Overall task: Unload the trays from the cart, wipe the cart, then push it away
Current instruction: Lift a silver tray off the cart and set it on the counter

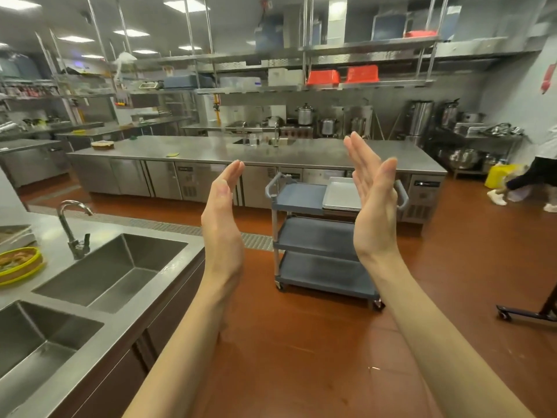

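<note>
A grey three-shelf cart (pixel 313 236) stands on the red floor in front of a long steel counter (pixel 211 150). A stack of pale grey trays (pixel 342 194) lies on the right side of its top shelf; the two lower shelves look bare. My left hand (pixel 223 215) and my right hand (pixel 372 203) are raised in front of me, palms facing each other, fingers straight, holding nothing. Both are well short of the cart. My right hand hides part of the trays and the cart's right handle.
A steel double sink (pixel 111 273) with a tap (pixel 73 227) runs along my left, with a yellow-rimmed dish (pixel 19 265) beside it. A person (pixel 530 176) walks at the far right near a yellow container (pixel 497 175). A wheeled base (pixel 527 315) stands at the right edge.
</note>
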### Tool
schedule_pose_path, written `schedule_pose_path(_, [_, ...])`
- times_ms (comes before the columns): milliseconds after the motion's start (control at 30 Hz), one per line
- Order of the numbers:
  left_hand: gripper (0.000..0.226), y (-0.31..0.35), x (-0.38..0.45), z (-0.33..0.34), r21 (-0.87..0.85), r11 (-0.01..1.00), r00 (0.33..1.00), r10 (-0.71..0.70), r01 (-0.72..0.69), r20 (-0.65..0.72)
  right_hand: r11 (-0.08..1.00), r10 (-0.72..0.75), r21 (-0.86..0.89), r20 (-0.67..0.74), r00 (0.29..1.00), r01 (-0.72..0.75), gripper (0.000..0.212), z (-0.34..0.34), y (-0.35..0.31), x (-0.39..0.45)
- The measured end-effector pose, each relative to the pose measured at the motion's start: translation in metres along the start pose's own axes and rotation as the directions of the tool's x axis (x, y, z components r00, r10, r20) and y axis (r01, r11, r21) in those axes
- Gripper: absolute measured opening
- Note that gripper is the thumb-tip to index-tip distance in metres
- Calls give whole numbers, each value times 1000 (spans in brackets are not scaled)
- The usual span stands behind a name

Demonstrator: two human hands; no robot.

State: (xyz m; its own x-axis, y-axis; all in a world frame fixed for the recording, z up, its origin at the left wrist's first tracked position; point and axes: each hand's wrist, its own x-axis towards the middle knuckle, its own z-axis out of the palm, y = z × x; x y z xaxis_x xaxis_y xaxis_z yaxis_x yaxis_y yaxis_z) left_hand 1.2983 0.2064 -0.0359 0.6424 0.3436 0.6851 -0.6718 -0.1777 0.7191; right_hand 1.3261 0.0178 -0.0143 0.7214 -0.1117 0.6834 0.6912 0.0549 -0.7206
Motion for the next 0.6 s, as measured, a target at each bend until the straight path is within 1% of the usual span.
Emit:
schedule_pose_path(200, [51, -105, 86, 28, -5, 1000, 999, 12, -12, 41, 1000, 3, -19, -35, 999, -4, 66, 23, 100, 78])
schedule_pose_path(367, [48, -192, 170, 52, -59, 998, 995, 15, -9, 103, 997, 6, -75, -62, 998, -11, 66, 55, 182, 154])
schedule_pose_path(600, [51, -287, 269, 98, -137, 991, 990, 17, 3, 141, 994, 8, -105, -118, 993, -20, 67, 75, 275, 248])
